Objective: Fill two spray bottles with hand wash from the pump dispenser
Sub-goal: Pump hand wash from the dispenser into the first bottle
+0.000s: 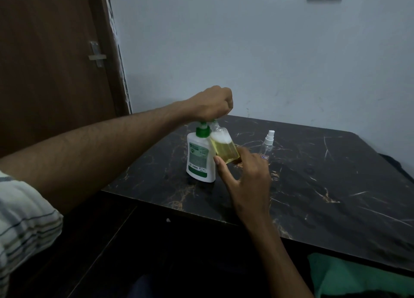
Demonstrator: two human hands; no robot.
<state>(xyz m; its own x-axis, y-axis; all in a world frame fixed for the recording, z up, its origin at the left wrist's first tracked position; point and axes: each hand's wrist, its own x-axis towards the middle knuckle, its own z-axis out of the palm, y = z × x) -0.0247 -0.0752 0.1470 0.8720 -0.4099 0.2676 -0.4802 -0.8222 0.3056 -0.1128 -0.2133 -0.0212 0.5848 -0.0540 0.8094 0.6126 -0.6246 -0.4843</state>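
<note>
Your left hand (211, 103), fingers curled, presses the pump dispenser (200, 155) near the table's (336, 185) left edge while your right hand (246, 174) pinches the tilted, half-filled spray bottle (224, 147) under its spout; the second bottle (267, 145) waits capped, apparently empty.

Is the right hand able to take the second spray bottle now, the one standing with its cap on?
Probably not yet. The right hand holds the tilted bottle under the pump dispenser. The capped bottle stands close beside it with bare table between, so once freed, likely yes.
</note>
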